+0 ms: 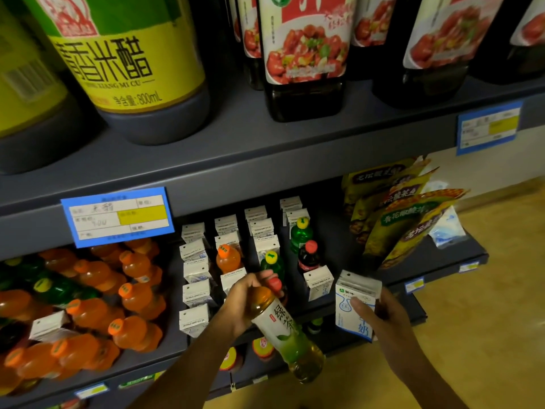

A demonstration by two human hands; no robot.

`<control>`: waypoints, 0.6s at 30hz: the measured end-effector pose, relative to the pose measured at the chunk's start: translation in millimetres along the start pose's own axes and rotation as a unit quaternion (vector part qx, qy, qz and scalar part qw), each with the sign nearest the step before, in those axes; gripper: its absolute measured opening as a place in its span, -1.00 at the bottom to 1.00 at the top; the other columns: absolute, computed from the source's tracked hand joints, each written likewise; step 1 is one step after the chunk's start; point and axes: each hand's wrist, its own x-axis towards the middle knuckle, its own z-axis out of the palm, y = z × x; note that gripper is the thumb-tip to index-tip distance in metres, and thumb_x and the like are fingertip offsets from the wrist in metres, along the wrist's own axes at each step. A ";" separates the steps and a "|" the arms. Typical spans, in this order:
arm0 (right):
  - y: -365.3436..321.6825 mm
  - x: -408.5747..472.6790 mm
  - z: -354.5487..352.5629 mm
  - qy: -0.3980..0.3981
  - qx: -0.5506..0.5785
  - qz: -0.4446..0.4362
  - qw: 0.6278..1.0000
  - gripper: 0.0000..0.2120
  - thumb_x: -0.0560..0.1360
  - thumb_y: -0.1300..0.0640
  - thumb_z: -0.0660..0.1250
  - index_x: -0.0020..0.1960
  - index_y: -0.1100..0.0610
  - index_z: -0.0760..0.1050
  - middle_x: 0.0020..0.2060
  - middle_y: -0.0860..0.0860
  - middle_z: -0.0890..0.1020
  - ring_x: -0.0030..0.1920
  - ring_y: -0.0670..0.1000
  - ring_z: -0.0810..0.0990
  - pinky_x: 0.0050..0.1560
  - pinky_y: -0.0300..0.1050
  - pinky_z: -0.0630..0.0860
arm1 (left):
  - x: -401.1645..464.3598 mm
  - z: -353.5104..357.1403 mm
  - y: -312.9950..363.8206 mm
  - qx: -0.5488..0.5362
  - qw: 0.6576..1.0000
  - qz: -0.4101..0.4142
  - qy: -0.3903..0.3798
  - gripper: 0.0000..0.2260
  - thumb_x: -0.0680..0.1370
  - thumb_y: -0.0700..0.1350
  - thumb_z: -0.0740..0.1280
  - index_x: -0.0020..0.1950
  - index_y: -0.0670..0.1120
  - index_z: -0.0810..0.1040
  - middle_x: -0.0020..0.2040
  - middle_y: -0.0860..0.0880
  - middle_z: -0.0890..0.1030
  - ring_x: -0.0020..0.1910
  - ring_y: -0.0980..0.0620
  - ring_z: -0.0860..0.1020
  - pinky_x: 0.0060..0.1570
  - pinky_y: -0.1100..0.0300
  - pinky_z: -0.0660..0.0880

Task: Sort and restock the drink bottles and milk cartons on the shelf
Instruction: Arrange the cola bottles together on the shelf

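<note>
My left hand (240,302) grips the neck of a green tea bottle (284,332) with a red cap, tilted in front of the shelf (265,152). My right hand (380,317) holds a white and blue milk carton (354,305) upright just off the shelf's front edge. On the middle shelf stand several rows of white milk cartons (196,292). Among them stand an orange drink bottle (227,258), two green bottles (300,234) and a cola bottle (308,256).
Many orange bottles (88,314) and a few green ones fill the shelf's left part, with one milk carton (48,324) lying among them. Yellow snack bags (398,214) lean at the right. Vinegar bottles (129,63) and sauce bottles (306,54) stand on the shelf above.
</note>
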 end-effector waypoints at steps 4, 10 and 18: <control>-5.0 10.4 -4.7 -0.013 -0.039 -0.016 0.999 -0.61 0.31 0.07 0.47 0.13 -0.07 0.58 0.05 -0.13 0.71 0.07 -0.17 0.66 -0.09 -0.23 0.64 | -18.1 0.1 12.8 -0.014 1.000 0.005 -0.021 -0.67 0.35 -0.23 0.17 0.03 -0.23 0.60 0.01 -0.23 0.63 -0.16 -0.22 0.60 -0.12 -0.01 0.52; 3.8 47.5 15.5 -0.083 -0.184 -0.019 0.979 -0.55 0.38 0.20 0.55 0.08 -0.23 0.50 -0.01 -0.22 0.66 0.06 -0.24 0.62 -0.01 -0.28 0.61 | -66.6 -6.5 47.2 -0.010 0.998 0.027 -0.060 -0.73 0.38 -0.24 0.17 0.02 -0.17 0.54 0.03 -0.23 0.68 -0.16 -0.24 0.65 -0.23 -0.01 0.62; 31.7 92.6 84.4 -0.183 -0.349 -0.048 0.918 -0.53 0.38 0.13 0.55 0.25 0.00 0.50 0.10 -0.02 0.65 0.13 -0.06 0.62 0.14 -0.07 0.60 | -117.4 -10.6 75.7 0.019 0.996 0.081 -0.037 -0.74 0.36 -0.24 0.18 -0.01 -0.14 0.54 -0.12 -0.24 0.67 -0.22 -0.21 0.69 -0.38 0.05 0.61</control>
